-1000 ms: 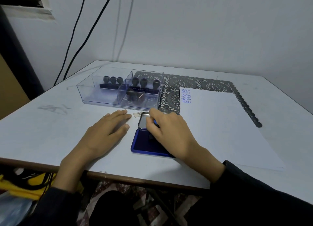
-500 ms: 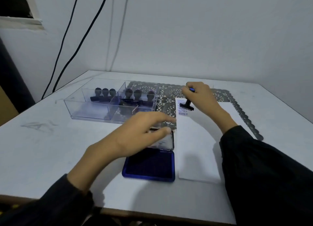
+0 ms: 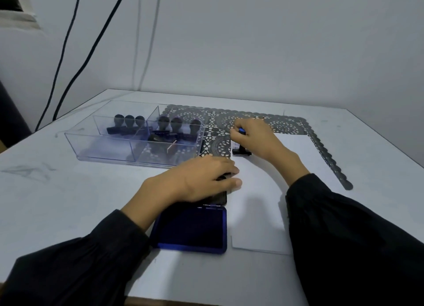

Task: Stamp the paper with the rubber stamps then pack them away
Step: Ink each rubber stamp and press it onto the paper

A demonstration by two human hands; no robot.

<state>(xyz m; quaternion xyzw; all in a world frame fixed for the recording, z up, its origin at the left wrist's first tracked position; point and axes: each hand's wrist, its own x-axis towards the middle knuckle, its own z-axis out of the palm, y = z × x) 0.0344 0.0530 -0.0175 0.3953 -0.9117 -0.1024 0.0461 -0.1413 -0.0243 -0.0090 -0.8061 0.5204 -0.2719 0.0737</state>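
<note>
My right hand [image 3: 257,135] grips a black rubber stamp [image 3: 241,151] by its handle and holds its base down on the far left corner of the white paper [image 3: 259,204]. The stamp covers most of the earlier blue prints there. My left hand [image 3: 204,179] lies flat, fingers straight, on the open lid of the blue ink pad [image 3: 195,230], fingertips at the paper's left edge. A clear plastic organiser [image 3: 103,147] at the left holds several black stamps [image 3: 176,124] in its back compartments.
A grey lace placemat [image 3: 286,124] lies under the paper's far end and runs down its right side. Black cables [image 3: 75,60] hang on the wall at the back left. The table's front edge is close to my sleeves.
My right hand carried the stamp from the ink pad up to the paper's far left corner and set it down. My left hand moved right onto the pad's lid.
</note>
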